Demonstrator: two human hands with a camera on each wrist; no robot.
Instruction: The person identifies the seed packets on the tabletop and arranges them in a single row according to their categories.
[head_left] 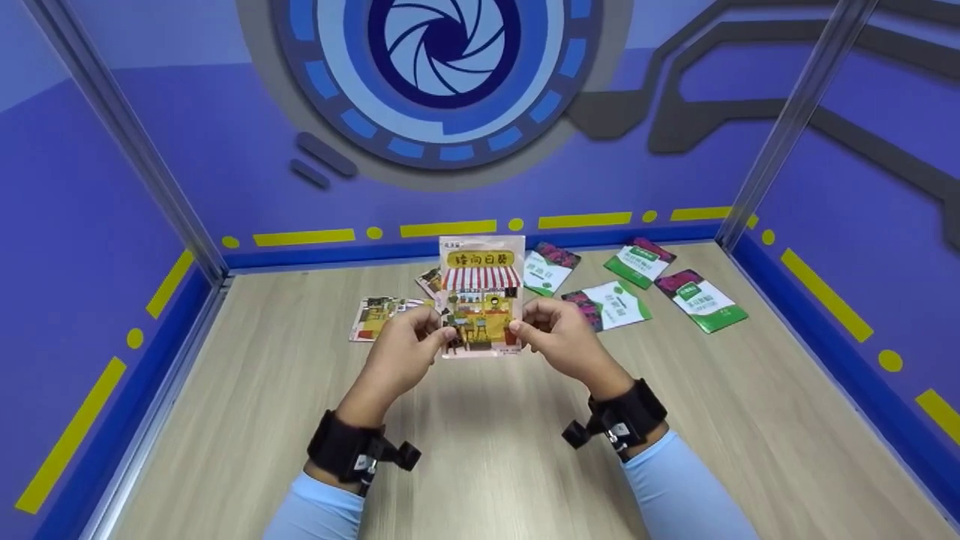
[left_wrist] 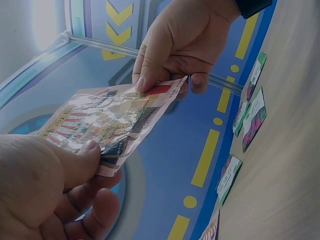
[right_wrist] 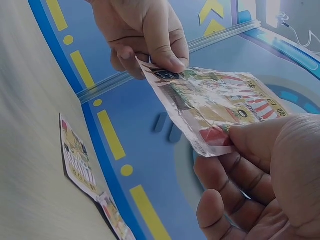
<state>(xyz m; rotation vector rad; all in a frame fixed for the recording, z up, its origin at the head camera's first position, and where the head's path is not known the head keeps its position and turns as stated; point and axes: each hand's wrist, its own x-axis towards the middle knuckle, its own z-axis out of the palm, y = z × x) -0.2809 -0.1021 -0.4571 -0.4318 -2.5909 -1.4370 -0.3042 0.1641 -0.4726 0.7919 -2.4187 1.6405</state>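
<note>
a person's left hand (head_left: 405, 345) and right hand (head_left: 562, 341) pinch the lower side edges of a striped-awning packet (head_left: 481, 281) raised over a pale wood-grain worktop (head_left: 480, 465), with similar packets (head_left: 371, 319) at its 9 o'clock and four green-and-white packets (head_left: 709, 304) between 2 and 3. at 12 o'clock, a blue-purple back wall (head_left: 187, 150) carries a round shutter-blade emblem (head_left: 446, 45) above yellow dashes (head_left: 448, 228), while metal posts (head_left: 133, 150) stand in the corners at 10 and 2.
</note>
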